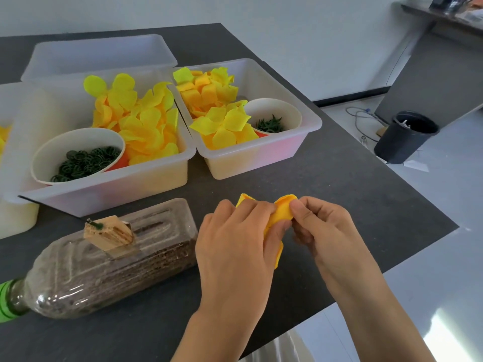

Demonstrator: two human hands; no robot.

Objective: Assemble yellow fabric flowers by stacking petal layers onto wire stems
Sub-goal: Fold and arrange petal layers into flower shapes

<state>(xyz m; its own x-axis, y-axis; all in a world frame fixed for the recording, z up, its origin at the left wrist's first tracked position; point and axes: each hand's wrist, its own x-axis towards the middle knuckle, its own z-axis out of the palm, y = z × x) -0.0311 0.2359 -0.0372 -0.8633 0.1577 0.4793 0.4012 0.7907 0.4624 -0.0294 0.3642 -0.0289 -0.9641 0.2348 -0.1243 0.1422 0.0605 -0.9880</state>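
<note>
Both my hands hold one orange-yellow fabric petal layer (283,210) just above the dark table (352,194). My left hand (235,239) curls round its left part, and my right hand (318,223) pinches its right lobe between thumb and fingers. No wire stem shows in my hands. Two white bins hold loose yellow petals: the middle bin (109,189) and the right bin (261,158). A paper cup of dark green rings (78,155) sits in the middle bin. A second cup with green spiky pieces (273,116) sits in the right bin.
A clear plastic bottle (104,267) filled with brown grains lies on its side at the left, with a small wooden block (109,232) taped on top. An empty white bin (99,53) stands behind. A black waste bin (405,137) stands on the floor beyond the table's right edge.
</note>
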